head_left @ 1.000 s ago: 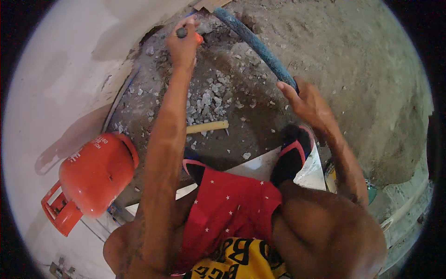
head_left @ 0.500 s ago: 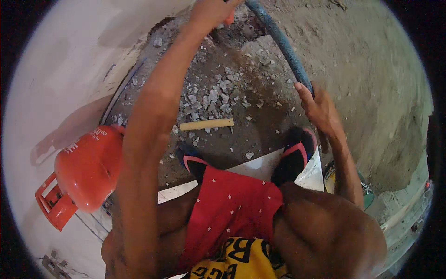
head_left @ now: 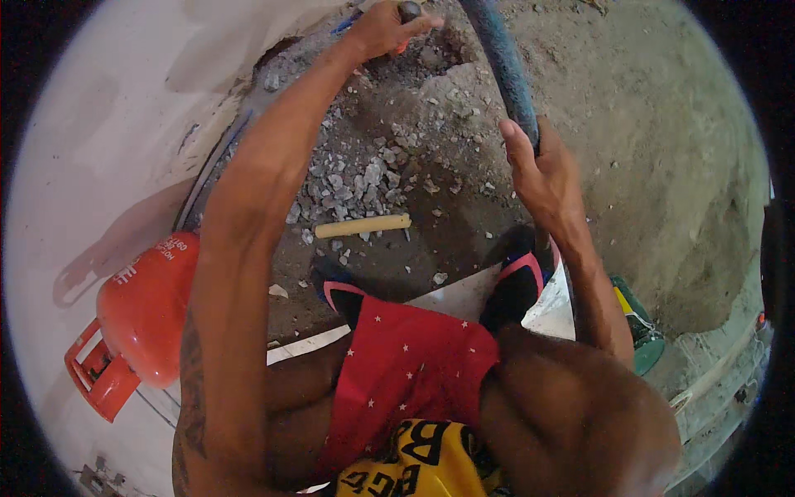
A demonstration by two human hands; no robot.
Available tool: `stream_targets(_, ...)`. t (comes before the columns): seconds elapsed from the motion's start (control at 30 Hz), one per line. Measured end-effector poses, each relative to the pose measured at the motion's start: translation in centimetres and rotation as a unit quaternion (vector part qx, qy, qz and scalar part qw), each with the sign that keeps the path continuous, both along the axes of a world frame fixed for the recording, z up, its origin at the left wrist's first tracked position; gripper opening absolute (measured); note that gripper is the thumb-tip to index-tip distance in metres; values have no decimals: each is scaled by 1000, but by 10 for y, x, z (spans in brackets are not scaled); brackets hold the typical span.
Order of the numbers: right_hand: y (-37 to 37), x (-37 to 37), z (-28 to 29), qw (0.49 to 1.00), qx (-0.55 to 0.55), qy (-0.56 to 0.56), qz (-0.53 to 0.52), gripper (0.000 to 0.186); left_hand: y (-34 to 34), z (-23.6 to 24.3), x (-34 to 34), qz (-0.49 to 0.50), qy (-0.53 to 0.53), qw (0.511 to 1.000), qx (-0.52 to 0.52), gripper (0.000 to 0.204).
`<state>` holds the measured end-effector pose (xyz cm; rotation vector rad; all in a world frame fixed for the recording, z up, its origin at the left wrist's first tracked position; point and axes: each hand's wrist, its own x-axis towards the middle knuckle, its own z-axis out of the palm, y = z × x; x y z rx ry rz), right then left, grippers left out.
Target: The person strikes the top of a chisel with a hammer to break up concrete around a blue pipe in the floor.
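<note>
My left hand [head_left: 383, 31] is at the top, over a broken hollow in the ground. Its fingers are closed round an upright tool with a dark round end [head_left: 408, 11]; an orange part [head_left: 402, 47] shows below them, and the rest is hidden. To the right, my right hand [head_left: 548, 176] is wrapped round a long blue-grey rod [head_left: 501, 62], thumb along it. The rod slants up past the top edge, so its far end is out of view. Grey rubble [head_left: 364, 178] lies between my arms.
A pale yellow stick [head_left: 363, 225] lies before my feet. On the left a red gas cylinder [head_left: 151, 311] stands by the white wall [head_left: 108, 149]. A green round container [head_left: 648, 352] is beside my right forearm. Bare dirt [head_left: 654, 190] spreads to the right.
The rod and my right hand have shifted left and slightly up. My left hand sits lower in view, and the dark round end of its tool now shows.
</note>
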<state>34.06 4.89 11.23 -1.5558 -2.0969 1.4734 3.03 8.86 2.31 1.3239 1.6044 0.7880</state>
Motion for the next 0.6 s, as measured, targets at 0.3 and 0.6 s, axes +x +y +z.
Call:
stream_targets(0.3,-2,-12,-25,991,55,-103,67,53,-2,-17,-9,-102,193,973,70,51)
stream_targets(0.6,-1,-33,-18,977,113,138,-114,52,-8,-27,-16,-14,256,962,93,48)
